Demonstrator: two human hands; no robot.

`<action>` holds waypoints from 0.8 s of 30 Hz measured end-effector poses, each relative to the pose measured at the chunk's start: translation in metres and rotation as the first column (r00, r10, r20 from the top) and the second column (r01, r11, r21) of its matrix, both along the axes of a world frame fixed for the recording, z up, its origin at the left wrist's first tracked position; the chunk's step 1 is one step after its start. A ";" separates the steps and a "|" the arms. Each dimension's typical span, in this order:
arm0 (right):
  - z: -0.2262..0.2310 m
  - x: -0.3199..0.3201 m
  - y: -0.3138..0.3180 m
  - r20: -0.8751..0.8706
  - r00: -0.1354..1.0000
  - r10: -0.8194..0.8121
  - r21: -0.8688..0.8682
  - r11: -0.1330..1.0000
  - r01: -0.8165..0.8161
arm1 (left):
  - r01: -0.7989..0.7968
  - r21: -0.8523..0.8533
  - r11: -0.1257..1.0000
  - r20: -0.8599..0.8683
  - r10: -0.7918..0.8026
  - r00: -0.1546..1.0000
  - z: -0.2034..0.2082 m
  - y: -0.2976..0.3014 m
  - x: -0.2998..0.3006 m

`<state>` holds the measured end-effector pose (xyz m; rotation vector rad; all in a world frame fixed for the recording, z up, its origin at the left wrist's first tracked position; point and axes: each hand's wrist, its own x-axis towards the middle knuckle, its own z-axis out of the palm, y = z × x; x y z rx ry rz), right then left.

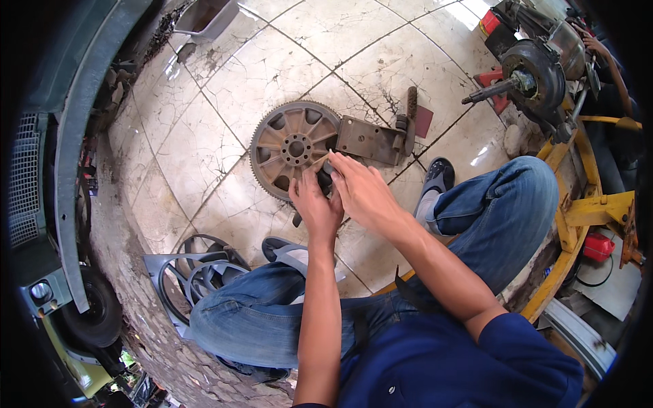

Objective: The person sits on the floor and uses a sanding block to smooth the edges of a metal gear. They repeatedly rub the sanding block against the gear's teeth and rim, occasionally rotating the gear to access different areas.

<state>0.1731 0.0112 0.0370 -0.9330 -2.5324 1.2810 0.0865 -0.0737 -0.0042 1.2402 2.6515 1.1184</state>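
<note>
A rusty toothed flywheel with spokes and a holed hub lies flat on the tiled floor. Both hands meet at its near right edge. My left hand has its fingers curled against a dark, rounded piece between the hands. Over the same spot, my right hand is closed with its fingertips pressed together at the piece's top. A thin tan edge shows by these fingertips; its kind is unclear. Much of the held piece is hidden by my fingers. Touching or nearly touching the flywheel's right side is a worn rectangular metal plate.
Right of the plate lie a brush-like tool and a dark red flat piece. A grey plastic fan shroud rests by my left knee. A hub assembly and yellow metal frame stand right; a vehicle bumper runs left.
</note>
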 end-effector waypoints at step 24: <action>-0.014 -0.015 0.024 -0.121 0.987 -0.106 -0.230 0.970 0.076 | 0.320 -0.042 0.947 -0.012 -0.321 0.947 -0.007 0.015 -0.037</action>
